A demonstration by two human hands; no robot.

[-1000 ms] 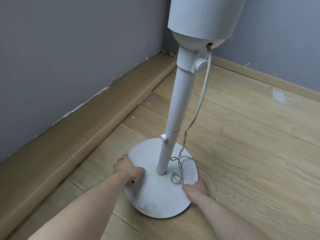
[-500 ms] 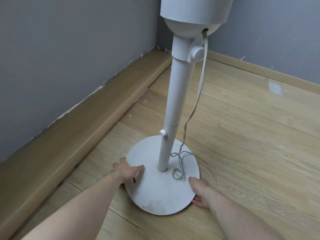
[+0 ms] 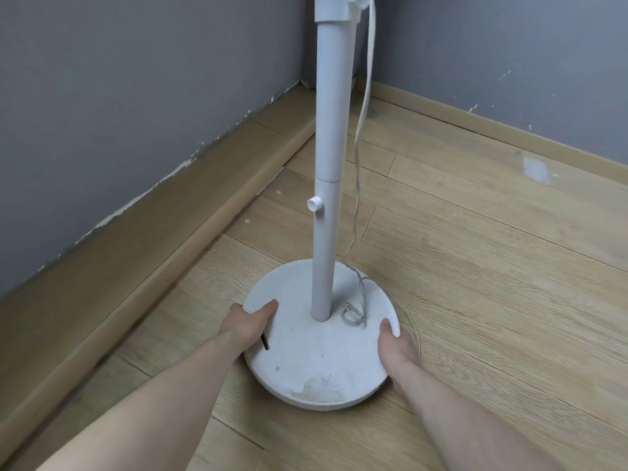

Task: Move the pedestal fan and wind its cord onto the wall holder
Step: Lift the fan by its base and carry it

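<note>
The fan (image 3: 328, 164) stood on the wood floor (image 3: 475, 266) in a corner, its round base (image 3: 319, 362) near the skirting (image 3: 170, 239) that ran along the grey wall (image 3: 119, 96) at 9 o'clock. A second wall and skirting closed the corner at 1 o'clock. A pale patch (image 3: 536, 168) marked the floor at 2 o'clock.

The fan's head was cut off at the top edge; only the pole and a small knob (image 3: 314, 203) showed. The cord (image 3: 362, 130) hung down at 3 o'clock of the pole and ended in a loose tangle on the base, and a thin loop of it trailed round the base rim at 3 o'clock, hard to follow.

My left hand (image 3: 246, 326) gripped the base rim at 9 o'clock, thumb on top and fingers hidden underneath. My right hand (image 3: 396, 341) gripped the rim at 3 o'clock likewise. Both forearms reached in from 6 o'clock.
</note>
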